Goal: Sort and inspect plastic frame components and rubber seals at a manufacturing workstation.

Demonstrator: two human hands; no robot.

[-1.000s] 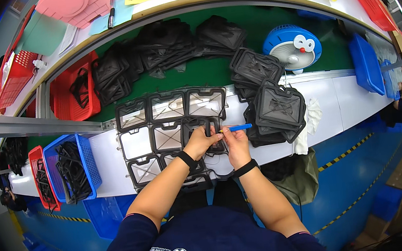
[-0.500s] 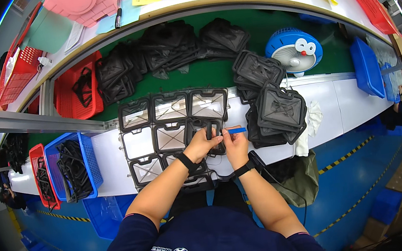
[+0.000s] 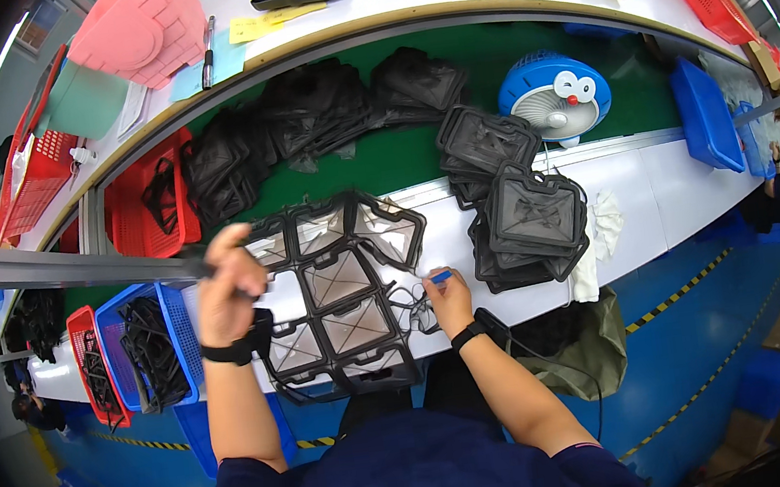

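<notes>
My left hand [image 3: 235, 287] is raised over the left side of the worktop, its fingers curled and blurred by motion. A dark smear shows at its fingertips, too unclear to name. My right hand [image 3: 450, 299] is closed around a slim blue tool [image 3: 440, 277], of which only a short blue part shows. Between my hands lies a connected grid of black plastic frames [image 3: 334, 279], with white tabletop or grey panels showing through the openings. Its upper right frame [image 3: 391, 232] sits askew. Thin loose black strands [image 3: 413, 309] lie between the grid and my right hand.
Stacked black frames [image 3: 532, 211] stand to the right, beside a white cloth [image 3: 605, 215]. More frames [image 3: 319, 101] pile up behind, next to a blue fan [image 3: 555, 97]. At left are a blue basket [image 3: 189, 336] and a red basket [image 3: 100, 415] of black pieces. A metal bar [image 3: 52, 264] crosses the left.
My left hand has lifted away from the grid and swung left. My right hand has shifted slightly down and left with the blue tool. The grid's right side has moved askew.
</notes>
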